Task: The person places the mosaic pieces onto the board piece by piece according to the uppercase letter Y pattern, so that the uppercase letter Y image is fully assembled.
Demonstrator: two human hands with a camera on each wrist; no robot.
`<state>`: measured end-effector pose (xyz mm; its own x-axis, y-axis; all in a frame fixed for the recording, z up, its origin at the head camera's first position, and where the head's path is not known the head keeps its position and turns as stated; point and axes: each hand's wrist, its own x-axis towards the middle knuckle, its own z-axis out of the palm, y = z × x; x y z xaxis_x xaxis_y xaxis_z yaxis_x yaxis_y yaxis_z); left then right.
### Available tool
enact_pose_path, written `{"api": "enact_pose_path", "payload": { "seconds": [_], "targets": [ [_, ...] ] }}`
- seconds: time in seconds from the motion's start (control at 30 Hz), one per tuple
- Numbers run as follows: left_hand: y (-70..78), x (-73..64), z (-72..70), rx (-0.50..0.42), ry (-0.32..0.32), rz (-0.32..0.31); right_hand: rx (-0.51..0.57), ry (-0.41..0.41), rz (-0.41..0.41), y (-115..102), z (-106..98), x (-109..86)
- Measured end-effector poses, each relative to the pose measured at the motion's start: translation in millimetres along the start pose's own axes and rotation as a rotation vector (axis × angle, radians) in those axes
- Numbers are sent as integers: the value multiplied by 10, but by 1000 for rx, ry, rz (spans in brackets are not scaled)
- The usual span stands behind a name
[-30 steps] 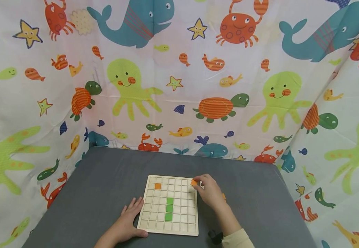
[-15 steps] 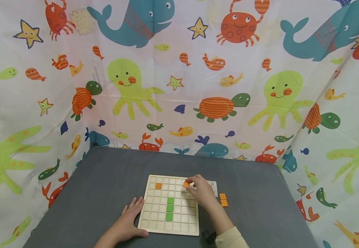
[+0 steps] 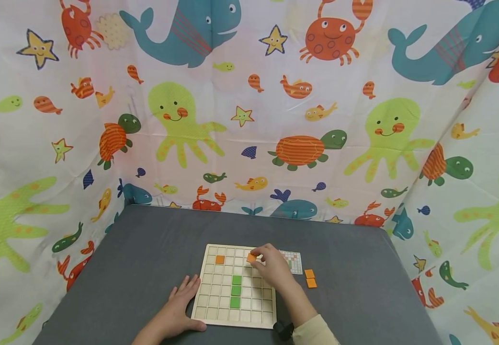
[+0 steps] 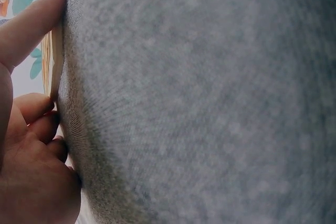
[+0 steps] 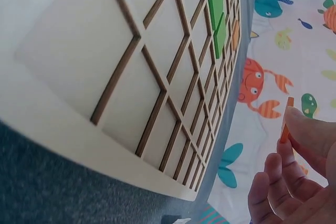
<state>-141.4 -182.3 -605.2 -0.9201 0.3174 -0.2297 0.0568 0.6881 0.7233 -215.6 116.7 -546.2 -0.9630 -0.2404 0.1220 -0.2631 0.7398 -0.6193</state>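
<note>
Between thumb and fingers, my right hand (image 3: 273, 268) pinches an orange square tile (image 3: 251, 258) over the upper right part of a wooden grid board (image 3: 258, 320). The right wrist view shows this tile (image 5: 288, 120) edge-on, raised off the board. My left hand (image 3: 175, 310) rests against the board's left side, fingers spread along the edge and thumb near the bottom left corner. Three green tiles (image 3: 235, 290) sit in a column of cells near the middle. One orange tile (image 3: 220, 259) lies in a cell at the upper left.
A small printed grid card (image 3: 292, 262) lies to the right of the board, partly behind my right hand. Beside it are two loose orange tiles (image 3: 311, 278) on the grey tabletop (image 3: 353, 287). A sea-animal curtain (image 3: 241, 143) surrounds the table.
My right hand has moved left over the board with the orange tile, uncovering the card and the two loose orange tiles. The left hand stays put.
</note>
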Motion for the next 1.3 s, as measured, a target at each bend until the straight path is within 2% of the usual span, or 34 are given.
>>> {"api": "enact_pose_path", "payload": {
  "seconds": [0.27,0.57,0.83,1.03,1.3],
  "targets": [
    [-34,17,15,3,9,4,27,-34,-20,-56,31,6],
    [-23,2,22,9,17,13,29,-61,-47,-89,186,66],
    [-2,9,1,-10,-2,-3,23,-110,-17,-159,274,108],
    [-20,32,8,11,6,-10,11,-124,-26,-191,351,156],
    [-32,33,25,15,-4,-6,-5,-157,1,-248,440,179]
  ]
}}
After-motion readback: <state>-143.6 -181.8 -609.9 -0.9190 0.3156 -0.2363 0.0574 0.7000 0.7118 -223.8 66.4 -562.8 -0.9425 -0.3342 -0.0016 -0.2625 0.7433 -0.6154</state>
